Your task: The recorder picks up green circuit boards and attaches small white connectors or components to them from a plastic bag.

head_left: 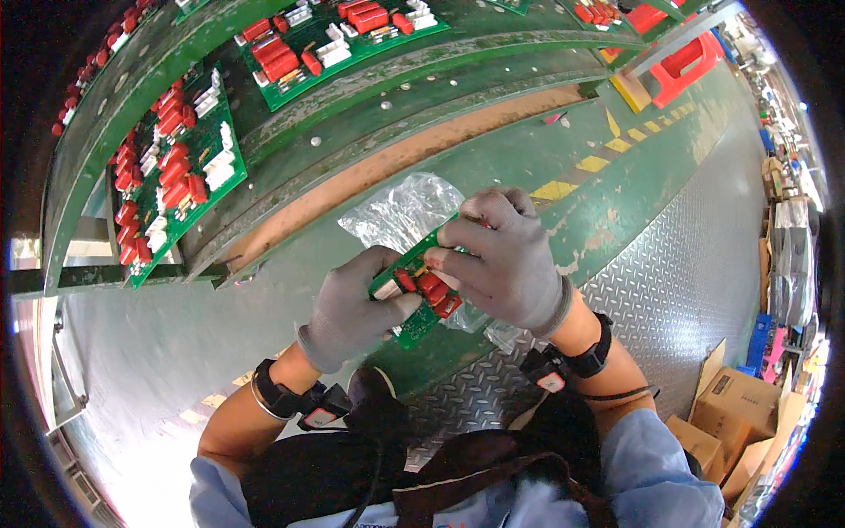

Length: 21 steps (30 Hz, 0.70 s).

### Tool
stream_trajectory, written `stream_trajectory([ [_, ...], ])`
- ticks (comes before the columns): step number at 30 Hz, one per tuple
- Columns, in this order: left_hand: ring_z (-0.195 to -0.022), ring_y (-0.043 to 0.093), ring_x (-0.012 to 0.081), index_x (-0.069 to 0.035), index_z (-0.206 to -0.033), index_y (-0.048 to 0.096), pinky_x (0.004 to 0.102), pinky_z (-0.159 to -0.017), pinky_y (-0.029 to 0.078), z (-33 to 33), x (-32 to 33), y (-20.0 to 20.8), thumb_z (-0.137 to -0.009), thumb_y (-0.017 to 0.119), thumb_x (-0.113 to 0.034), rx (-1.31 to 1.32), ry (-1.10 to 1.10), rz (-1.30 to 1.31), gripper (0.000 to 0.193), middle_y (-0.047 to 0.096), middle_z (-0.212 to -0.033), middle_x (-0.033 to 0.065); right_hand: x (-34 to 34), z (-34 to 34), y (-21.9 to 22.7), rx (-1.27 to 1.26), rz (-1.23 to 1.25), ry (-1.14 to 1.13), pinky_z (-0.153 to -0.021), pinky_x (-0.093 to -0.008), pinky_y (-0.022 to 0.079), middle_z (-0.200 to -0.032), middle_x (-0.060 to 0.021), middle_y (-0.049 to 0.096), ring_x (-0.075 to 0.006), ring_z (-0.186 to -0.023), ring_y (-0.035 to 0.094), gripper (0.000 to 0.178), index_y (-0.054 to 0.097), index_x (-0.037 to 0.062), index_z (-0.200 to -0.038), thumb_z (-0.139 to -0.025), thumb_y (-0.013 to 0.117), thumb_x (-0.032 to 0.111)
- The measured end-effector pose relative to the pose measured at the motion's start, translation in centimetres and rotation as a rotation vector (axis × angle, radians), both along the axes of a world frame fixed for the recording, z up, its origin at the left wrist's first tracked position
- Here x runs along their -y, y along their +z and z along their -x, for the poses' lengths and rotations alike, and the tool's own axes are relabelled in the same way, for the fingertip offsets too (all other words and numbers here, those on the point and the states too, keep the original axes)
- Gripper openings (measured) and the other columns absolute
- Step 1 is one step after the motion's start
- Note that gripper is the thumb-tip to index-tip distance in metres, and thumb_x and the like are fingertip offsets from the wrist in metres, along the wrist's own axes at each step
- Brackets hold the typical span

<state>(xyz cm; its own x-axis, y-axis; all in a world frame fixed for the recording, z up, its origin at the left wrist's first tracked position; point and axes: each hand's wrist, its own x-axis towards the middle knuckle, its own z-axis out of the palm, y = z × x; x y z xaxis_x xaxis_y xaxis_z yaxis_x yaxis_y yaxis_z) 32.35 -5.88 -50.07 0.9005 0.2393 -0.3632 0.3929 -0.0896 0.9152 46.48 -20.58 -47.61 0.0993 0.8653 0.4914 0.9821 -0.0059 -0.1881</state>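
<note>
The left hand (pixel 350 306) pinches the left edge of the circuit board (pixel 428 289), which slants away rightward beneath the right hand (pixel 509 257), whose curled fingers' grip I cannot tell.

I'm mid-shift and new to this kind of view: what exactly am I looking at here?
There's no machine: a person wearing grey gloves works, filmed by a wide head-worn camera looking down, so edges bend. The left hand holds a green circuit board with red parts; the right hand's fingers are at its upper end, their exact grip partly hidden. Clear plastic shows behind. Upper left, a green rack bears similar boards. Cardboard boxes sit lower right.
</note>
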Motion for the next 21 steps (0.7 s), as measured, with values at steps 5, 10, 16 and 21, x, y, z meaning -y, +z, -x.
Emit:
stream_trajectory([
  [5,-0.053,0.061,0.0121,-0.001,-0.1,0.055,0.0256,-0.045,0.048,0.4,0.2,-0.7,-0.074,0.067,-0.014,0.068,-0.088,-0.275,0.031,0.063,-0.076,0.0081,-0.6,0.4,-0.1,0.046,0.02,0.048,-0.079,-0.0384,0.041,-0.078,0.0028,0.055,-0.0195,-0.084,0.05,0.011,0.06,0.0118,-0.067,-0.063,0.059,0.022],
  [10,-0.054,0.063,0.0156,-0.001,-0.101,0.055,0.0289,-0.048,0.05,0.6,0.4,-0.3,-0.073,0.068,-0.017,0.115,-0.073,-0.37,0.035,0.063,-0.073,0.0097,-0.8,0.6,-0.2,0.04,0.061,0.072,-0.079,-0.038,0.042,-0.077,0.0015,0.055,-0.0202,-0.084,0.051,0.012,0.059,0.0099,-0.065,-0.063,0.058,0.022],
  [16,-0.069,0.064,0.0346,-0.003,-0.098,0.056,0.0389,-0.059,0.051,0.9,0.6,0.1,-0.071,0.071,-0.021,0.174,-0.023,-0.388,0.036,0.062,-0.073,0.0173,-0.7,0.3,0.1,0.048,0.034,0.147,-0.072,-0.0353,0.045,-0.076,0.0003,0.054,-0.0206,-0.084,0.051,0.014,0.06,0.0098,-0.067,-0.061,0.058,0.022],
  [21,-0.068,0.063,0.0353,-0.004,-0.098,0.055,0.0395,-0.058,0.051,1.2,0.8,0.4,-0.072,0.071,-0.021,0.153,-0.009,-0.362,0.035,0.062,-0.072,0.0176,-0.7,0.6,0.1,0.071,0.051,0.152,-0.067,-0.0334,0.044,-0.076,-0.0005,0.053,-0.021,-0.083,0.05,0.014,0.059,0.01,-0.068,-0.061,0.057,0.022],
])
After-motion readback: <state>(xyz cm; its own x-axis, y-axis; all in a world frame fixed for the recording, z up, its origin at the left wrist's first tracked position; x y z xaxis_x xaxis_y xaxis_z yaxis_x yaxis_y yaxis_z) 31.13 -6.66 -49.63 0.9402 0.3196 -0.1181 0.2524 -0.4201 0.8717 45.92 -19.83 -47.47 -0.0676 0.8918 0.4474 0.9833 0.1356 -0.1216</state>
